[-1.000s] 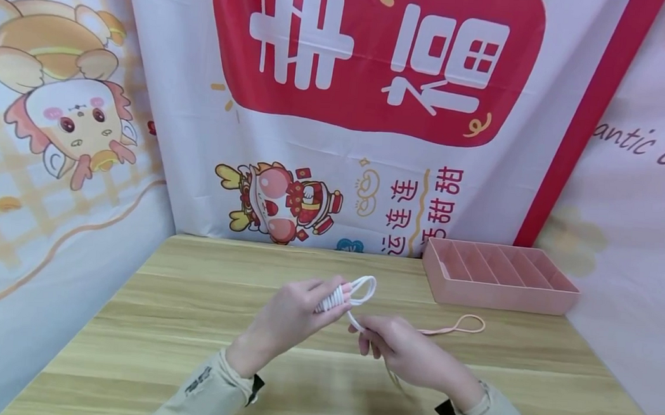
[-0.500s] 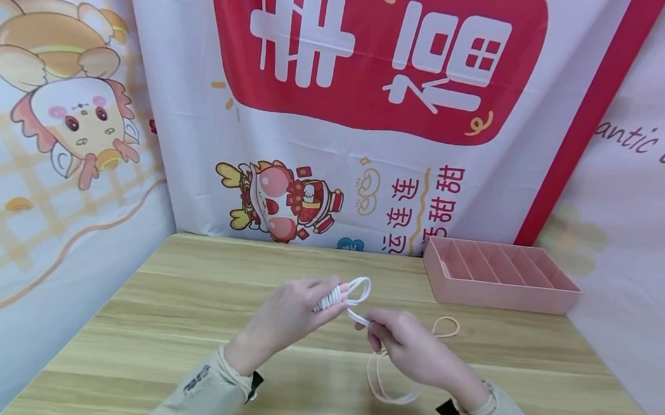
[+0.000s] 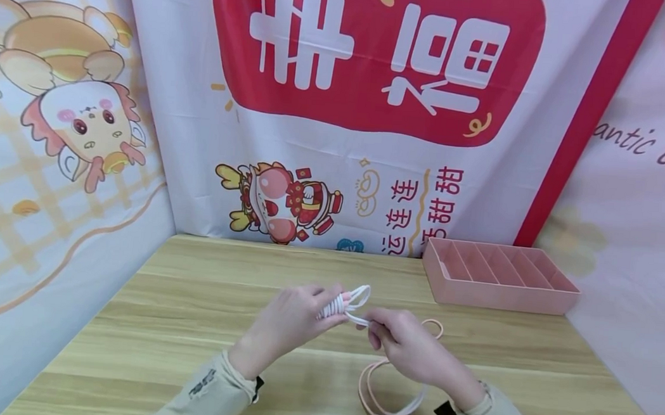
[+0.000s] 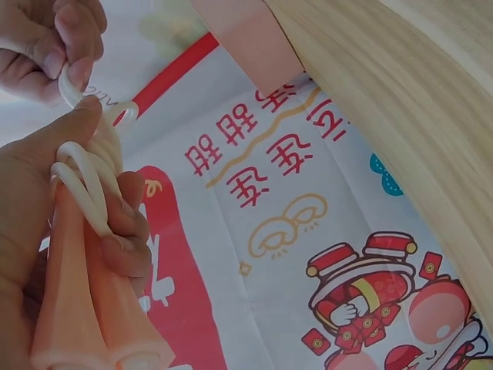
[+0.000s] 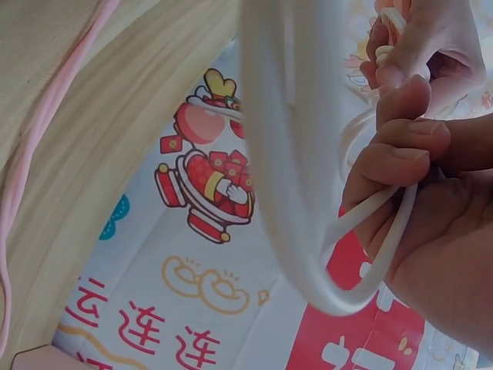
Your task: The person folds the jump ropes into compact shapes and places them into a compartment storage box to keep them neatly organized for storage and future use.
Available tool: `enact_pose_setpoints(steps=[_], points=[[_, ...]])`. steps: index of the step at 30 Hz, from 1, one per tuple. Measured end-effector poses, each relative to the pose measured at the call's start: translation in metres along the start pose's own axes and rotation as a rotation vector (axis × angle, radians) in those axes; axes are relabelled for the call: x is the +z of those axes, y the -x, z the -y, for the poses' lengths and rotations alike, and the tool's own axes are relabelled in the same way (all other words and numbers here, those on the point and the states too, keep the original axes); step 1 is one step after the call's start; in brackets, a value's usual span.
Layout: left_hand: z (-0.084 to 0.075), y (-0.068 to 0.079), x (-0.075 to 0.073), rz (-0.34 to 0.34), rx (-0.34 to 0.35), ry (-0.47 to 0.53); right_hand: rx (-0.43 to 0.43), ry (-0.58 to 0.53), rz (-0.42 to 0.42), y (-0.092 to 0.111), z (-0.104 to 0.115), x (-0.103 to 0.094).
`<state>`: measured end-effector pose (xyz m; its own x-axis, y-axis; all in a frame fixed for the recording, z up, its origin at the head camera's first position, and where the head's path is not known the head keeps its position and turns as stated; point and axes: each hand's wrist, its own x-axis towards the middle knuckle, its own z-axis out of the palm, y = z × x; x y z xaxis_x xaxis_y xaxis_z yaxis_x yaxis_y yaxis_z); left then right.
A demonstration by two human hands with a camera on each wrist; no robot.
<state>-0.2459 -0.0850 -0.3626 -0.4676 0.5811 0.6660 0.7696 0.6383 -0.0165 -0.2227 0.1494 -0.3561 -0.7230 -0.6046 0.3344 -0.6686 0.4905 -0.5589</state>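
My left hand (image 3: 288, 322) grips the pink handles (image 4: 71, 285) of a skipping rope, side by side. White cord is wound round them in a coil (image 3: 333, 305), and a small loop (image 3: 361, 296) stands out beyond it. To the right, my right hand (image 3: 412, 347) pinches the white cord (image 5: 296, 169) with bent fingers, close to the coil. The cord runs doubled from the coil to these fingers. Below the right hand the rest hangs in a wide curve, turning from pink to white; whether it touches the table cannot be told.
A pink divided box (image 3: 504, 298) stands at the back right of the wooden table (image 3: 202, 288). Behind the table hangs a red and white printed cloth (image 3: 370, 64). Patterned cloths cover the left and right sides.
The trailing pink cord has drawn in leftward from the right of my right hand, and a wide loop now hangs below that hand. Both hands stay nearly in place.
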Motion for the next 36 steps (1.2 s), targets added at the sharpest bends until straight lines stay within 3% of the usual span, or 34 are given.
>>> enact_pose_setpoints(steps=[7, 14, 21, 30, 36], points=[[-0.001, 0.002, 0.006, 0.008, 0.072, -0.090, 0.005, -0.038, -0.003, -0.002, 0.005, 0.005], [-0.001, 0.004, 0.015, 0.005, 0.133, -0.113, 0.017, -0.038, -0.014, -0.002, 0.004, 0.005], [-0.003, 0.003, 0.014, -0.016, 0.121, -0.109, -0.006, -0.025, -0.041, -0.002, -0.001, 0.005], [-0.004, 0.004, 0.017, 0.005, 0.112, -0.121, -0.120, -0.016, -0.125, -0.004, -0.010, 0.009], [-0.005, 0.004, 0.017, 0.005, 0.079, -0.118, -0.224, 0.155, -0.193, -0.005, -0.017, 0.010]])
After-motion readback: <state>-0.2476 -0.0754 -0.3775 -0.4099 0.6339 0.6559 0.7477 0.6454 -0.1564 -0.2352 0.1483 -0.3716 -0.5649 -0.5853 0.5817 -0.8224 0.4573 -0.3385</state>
